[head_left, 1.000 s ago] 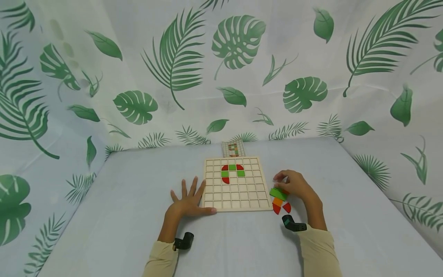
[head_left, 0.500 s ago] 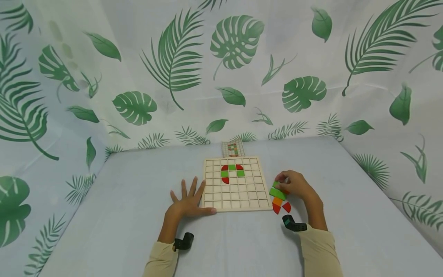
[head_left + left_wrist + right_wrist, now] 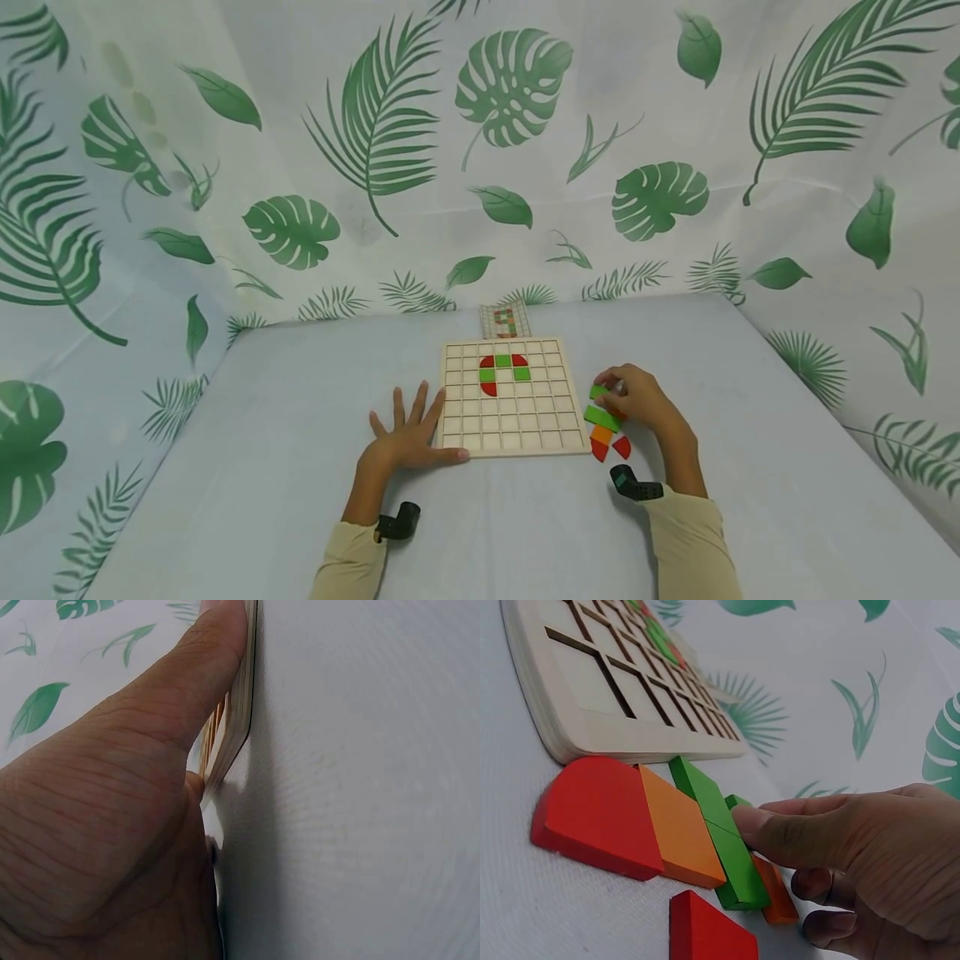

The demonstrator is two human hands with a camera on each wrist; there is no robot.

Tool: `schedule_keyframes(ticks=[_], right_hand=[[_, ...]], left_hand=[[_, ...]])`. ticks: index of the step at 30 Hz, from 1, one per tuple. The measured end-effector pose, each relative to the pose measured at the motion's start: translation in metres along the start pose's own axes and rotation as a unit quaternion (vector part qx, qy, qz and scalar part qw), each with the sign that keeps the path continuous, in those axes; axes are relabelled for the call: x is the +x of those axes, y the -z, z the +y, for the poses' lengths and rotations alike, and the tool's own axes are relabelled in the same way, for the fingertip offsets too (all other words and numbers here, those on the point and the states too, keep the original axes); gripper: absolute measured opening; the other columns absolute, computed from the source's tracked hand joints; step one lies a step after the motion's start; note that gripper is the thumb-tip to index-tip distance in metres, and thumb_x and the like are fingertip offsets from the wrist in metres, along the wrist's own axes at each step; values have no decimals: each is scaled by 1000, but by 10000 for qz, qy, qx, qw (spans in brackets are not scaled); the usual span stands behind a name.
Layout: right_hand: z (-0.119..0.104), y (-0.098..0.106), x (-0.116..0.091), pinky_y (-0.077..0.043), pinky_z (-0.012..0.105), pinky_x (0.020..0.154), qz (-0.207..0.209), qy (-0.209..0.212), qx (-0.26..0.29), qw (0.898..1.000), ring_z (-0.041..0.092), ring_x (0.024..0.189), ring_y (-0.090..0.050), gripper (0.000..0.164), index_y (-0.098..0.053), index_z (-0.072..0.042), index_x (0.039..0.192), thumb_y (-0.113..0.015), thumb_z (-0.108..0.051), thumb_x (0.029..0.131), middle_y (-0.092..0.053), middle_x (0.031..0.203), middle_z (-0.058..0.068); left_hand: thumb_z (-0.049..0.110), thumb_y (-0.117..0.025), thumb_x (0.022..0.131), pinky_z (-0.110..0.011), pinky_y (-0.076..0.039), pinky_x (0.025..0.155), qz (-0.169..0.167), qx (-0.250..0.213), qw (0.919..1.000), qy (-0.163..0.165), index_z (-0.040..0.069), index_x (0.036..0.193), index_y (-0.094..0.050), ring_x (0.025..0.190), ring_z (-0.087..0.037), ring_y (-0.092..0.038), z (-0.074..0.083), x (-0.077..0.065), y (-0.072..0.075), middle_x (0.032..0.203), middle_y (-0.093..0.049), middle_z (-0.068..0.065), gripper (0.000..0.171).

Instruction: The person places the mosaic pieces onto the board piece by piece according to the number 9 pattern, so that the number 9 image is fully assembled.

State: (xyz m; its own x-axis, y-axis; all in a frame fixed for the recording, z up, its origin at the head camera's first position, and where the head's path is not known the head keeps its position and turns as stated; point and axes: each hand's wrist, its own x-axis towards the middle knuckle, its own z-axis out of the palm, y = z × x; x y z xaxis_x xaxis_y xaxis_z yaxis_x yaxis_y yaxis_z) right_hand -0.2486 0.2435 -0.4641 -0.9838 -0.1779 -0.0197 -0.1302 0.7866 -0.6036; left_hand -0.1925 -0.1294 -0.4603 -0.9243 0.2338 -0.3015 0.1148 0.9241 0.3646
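Between right fingers (image 3: 799, 834), bright green block (image 3: 598, 391), partly hidden

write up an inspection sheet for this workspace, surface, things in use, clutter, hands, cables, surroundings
Surface: pale tabletop, flat where seen
Job's things: wooden grid board with three red pieces and three green pieces set in it; patterned card at its far edge; loose blocks in red, orange and green by its right side
Clutter: nothing seen
Hands: left hand spread, thumb touching the board's near edge; right hand pinches a green block
Cables: nothing seen
Surroundings: leaf-printed backdrop behind and at both sides
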Motion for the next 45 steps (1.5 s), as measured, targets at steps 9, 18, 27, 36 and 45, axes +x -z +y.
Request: schedule_keyframes(ticks=[9, 18, 27, 36, 45], right_hand=[[-3, -2, -1, -51, 34, 76, 25, -123, -44, 9999, 24, 87, -54, 22, -68, -2, 107, -72, -12, 88, -60, 103, 16], [-2, -3, 1, -52, 40, 84, 91, -25, -19, 10000, 25, 89, -54, 22, -65, 3, 106, -70, -10, 89, -57, 100, 16], [-4, -7, 1, -50, 46, 89, 128, -56, 54, 9999, 27, 92, -54, 26, -59, 5, 112, -66, -10, 93, -57, 104, 19], [-2, -9, 3, -51, 44, 86, 235, -50, 71, 9997, 26, 90, -54, 27, -60, 5, 116, -63, -12, 95, -59, 106, 19], [-4, -13, 4, -53, 46, 89, 350, 117, 115, 9993, 32, 103, -56, 25, -58, 3, 116, -63, -11, 95, -54, 112, 20]], left_hand=[[73, -63, 77, -80, 6, 104, -14, -23, 10000, -2, 23, 159, -8, 147, -47, 19, 0, 0, -1, 166, 7, -11, 110], [73, -63, 78, -80, 5, 104, 37, -17, 10000, -9, 23, 159, -8, 147, -47, 18, -1, 0, -1, 166, 7, -11, 110], [72, -63, 78, -79, 6, 104, -21, -53, 10000, -8, 23, 159, -7, 147, -47, 19, -2, -1, -1, 166, 8, -11, 110], [74, -63, 77, -80, 6, 104, -2, -63, 10000, -22, 23, 159, -7, 147, -47, 19, -3, 0, -1, 166, 8, -11, 111], [74, -62, 77, -80, 6, 104, 15, -42, 10000, -39, 24, 159, -7, 147, -46, 20, -3, 0, 0, 166, 8, -10, 111]])
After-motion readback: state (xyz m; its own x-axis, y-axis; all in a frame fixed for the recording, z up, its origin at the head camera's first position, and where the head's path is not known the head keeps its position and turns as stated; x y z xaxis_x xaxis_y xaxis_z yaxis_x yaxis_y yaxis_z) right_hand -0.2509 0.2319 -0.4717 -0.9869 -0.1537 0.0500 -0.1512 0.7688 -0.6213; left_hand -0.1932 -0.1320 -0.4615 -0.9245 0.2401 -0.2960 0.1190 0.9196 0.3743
